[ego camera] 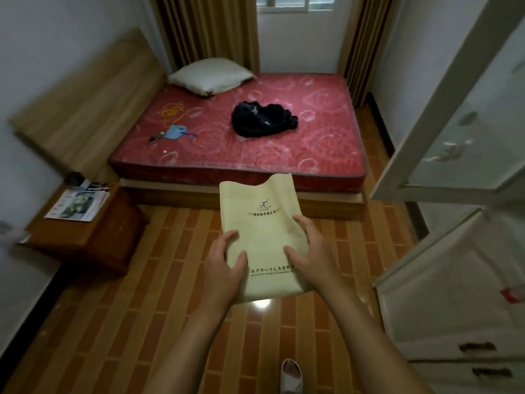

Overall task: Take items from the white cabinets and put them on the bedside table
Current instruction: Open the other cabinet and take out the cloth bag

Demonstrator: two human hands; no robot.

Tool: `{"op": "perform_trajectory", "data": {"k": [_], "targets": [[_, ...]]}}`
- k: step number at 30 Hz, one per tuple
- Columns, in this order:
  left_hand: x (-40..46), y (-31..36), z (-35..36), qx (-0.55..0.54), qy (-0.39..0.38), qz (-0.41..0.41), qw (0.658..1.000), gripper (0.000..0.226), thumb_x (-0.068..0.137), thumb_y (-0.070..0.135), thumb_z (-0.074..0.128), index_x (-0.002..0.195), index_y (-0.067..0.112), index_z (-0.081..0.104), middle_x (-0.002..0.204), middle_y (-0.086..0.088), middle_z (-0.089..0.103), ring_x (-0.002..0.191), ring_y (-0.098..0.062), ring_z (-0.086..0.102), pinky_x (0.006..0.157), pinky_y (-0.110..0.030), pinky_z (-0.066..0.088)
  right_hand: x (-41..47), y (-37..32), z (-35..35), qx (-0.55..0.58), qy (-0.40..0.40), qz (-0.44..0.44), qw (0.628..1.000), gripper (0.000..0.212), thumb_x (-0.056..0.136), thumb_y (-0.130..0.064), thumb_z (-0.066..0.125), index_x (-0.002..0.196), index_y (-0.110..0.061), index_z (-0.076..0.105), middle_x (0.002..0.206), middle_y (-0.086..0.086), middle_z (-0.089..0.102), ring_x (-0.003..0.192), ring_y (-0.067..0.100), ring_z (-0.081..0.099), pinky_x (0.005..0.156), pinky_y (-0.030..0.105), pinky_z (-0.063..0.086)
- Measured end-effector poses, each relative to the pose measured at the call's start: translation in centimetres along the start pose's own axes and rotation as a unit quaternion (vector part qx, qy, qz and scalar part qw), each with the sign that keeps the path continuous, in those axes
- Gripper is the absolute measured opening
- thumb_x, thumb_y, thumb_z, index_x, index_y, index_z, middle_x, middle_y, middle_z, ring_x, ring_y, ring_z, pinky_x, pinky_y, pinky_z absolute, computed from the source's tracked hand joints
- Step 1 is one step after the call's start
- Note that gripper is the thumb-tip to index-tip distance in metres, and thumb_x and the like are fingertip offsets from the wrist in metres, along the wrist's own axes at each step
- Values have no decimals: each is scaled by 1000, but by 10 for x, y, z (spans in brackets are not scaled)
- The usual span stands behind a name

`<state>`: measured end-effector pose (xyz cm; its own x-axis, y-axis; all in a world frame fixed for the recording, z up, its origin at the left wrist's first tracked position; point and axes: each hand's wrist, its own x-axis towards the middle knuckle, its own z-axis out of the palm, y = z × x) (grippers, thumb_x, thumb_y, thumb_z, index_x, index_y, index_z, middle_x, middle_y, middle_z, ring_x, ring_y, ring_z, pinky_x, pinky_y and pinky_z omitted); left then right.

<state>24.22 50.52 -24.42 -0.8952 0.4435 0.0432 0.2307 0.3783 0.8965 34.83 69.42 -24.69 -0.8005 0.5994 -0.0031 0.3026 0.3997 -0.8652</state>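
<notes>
I have the bag (262, 237) out of the cabinet (466, 155) and in both hands at the centre of the frame, so I judge this the carrying step: the item is taken, not yet set down. My left hand (223, 267) grips the bag's lower left edge, thumb lying on its face, fingers curled over the side. My right hand (311, 255) holds the lower right edge, thumb on the front and fingers bent round the edge further up. Neither hand is fully closed; both are clamped lightly on the cloth.

The table (93, 237) stands at the left of the frame, well apart from the bag, beside the bed (241, 135). A paper (76, 206) covers part of its top, with some dark small things at the far corner that I cannot make out. The next move, I think, calls for turning left and laying the bag flat on the bare wood nearer me.

The bag is pale yellow, thin and limp, with a curved notch cut in its top edge. It carries a dark printed logo near the top and lines of lettering near the bottom. It creases softly under my fingers, so it will likely flop if held by one hand.
</notes>
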Motion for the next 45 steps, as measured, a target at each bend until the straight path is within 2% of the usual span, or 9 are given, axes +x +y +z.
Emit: {"op": "perform_trajectory", "data": {"k": [3,8,13,15,18,21,31,35,45], "targets": [[20,-7,-12,19,30,-24,999,46,93,20,68,136,32,54,132,16,56,121,-2,55,96,-36,57,38,-7,13,0,-32,-10,999,66,88,-26,72,143,-47,41,133,-6,55,110,15,60,80,34,57],[49,-19,-44,20,90,-50,994,46,92,17,69,134,34,56,131,15,59,120,0,56,95,-35,56,83,-31,53,12,-88,-33,995,71,87,-29,72,145,-51,36,133,-11,53,111,14,62,83,45,63],[86,-43,-81,-1,116,-78,990,43,94,15,67,133,32,57,130,14,59,117,2,57,79,-10,51,127,-56,102,-14,-120,-74,990,77,91,-25,72,153,-51,34,134,-15,46,110,1,51,88,25,44],[103,-58,-101,-13,133,-72,988,44,94,13,67,133,29,58,131,12,59,118,1,56,78,-3,47,145,-70,125,-22,-132,-84,988,73,92,-25,71,152,-51,38,129,-13,50,109,-3,50,88,23,46],[131,-84,-142,-28,144,-67,987,44,94,16,68,131,36,58,129,19,58,119,0,57,88,-22,57,170,-96,167,-23,-149,-86,985,72,92,-27,71,151,-50,39,133,-12,50,116,10,53,96,37,53],[161,-103,-192,-32,160,-61,985,44,93,16,68,129,39,59,127,29,56,119,5,55,97,-39,57,194,-133,211,-8,-155,-79,985,71,92,-23,72,153,-43,42,143,-11,48,124,12,52,100,39,53],[223,-174,-344,-33,230,-79,969,42,93,18,68,128,40,59,127,24,58,118,-5,58,91,-47,59,250,-243,370,-12,-196,-130,972,70,88,-20,75,146,-46,47,142,-13,54,124,10,56,104,42,52],[228,-196,-377,-54,262,-105,958,41,93,16,68,126,38,60,125,22,58,115,-7,60,89,-49,59,261,-270,413,-23,-231,-149,961,69,88,-19,76,145,-45,48,142,-13,54,126,10,55,103,36,50],[264,-236,-439,-70,336,-138,929,41,95,18,67,128,41,59,130,14,60,119,-10,61,91,-46,60,314,-323,504,-35,-307,-206,928,68,92,-23,75,148,-45,45,147,-14,49,130,8,51,108,41,50]]}}
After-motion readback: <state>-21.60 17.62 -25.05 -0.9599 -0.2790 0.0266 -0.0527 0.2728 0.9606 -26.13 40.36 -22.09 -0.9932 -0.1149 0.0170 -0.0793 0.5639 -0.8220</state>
